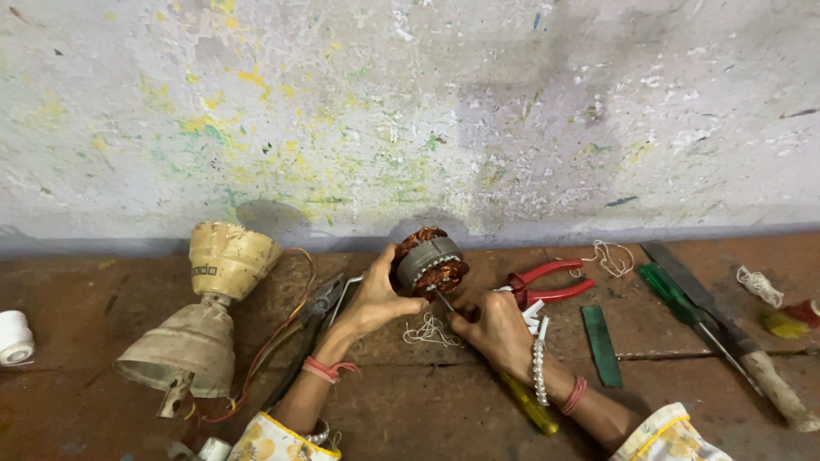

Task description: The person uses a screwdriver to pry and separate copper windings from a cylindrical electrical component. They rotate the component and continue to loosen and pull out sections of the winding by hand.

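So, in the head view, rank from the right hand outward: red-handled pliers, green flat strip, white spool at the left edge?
From the right hand:
1. Red-handled pliers, just right of it.
2. Green flat strip, farther right on the floor.
3. White spool, far left edge.

Stator (430, 263): glossy copper, matt steel

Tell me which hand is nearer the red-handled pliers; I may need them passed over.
Right. The right hand works a tool at the motor stator, just left of the red-handled pliers. The left hand grips the stator's far side, farther away.
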